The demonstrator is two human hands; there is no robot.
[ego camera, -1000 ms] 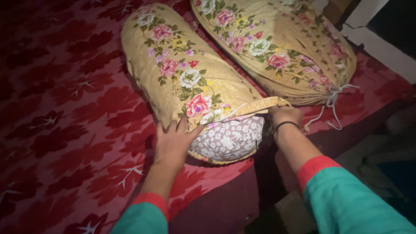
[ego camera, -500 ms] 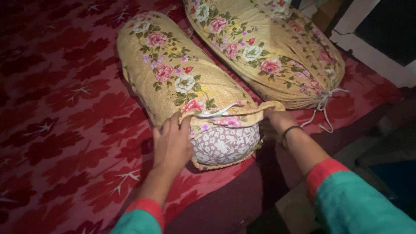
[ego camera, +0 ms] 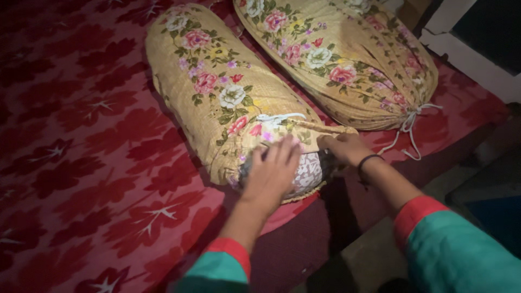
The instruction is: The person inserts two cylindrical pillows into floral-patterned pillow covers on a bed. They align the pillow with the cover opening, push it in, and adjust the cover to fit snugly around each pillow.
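Left hand (ego camera: 274, 173) spread flat over bolster (ego camera: 217, 92) end; right hand (ego camera: 342, 147) pinching cover hem (ego camera: 320, 130). Looks soft, bulky, light; best gripped by loose hem.

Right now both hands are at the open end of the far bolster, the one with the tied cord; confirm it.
Not the far one. The head view shows the left hand and right hand at the open end of the near bolster; the far bolster lies untouched, cord tied.

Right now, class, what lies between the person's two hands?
In the head view, the white-flowered inner pillow end shows between the left hand and right hand, partly wrapped by the golden floral cover.
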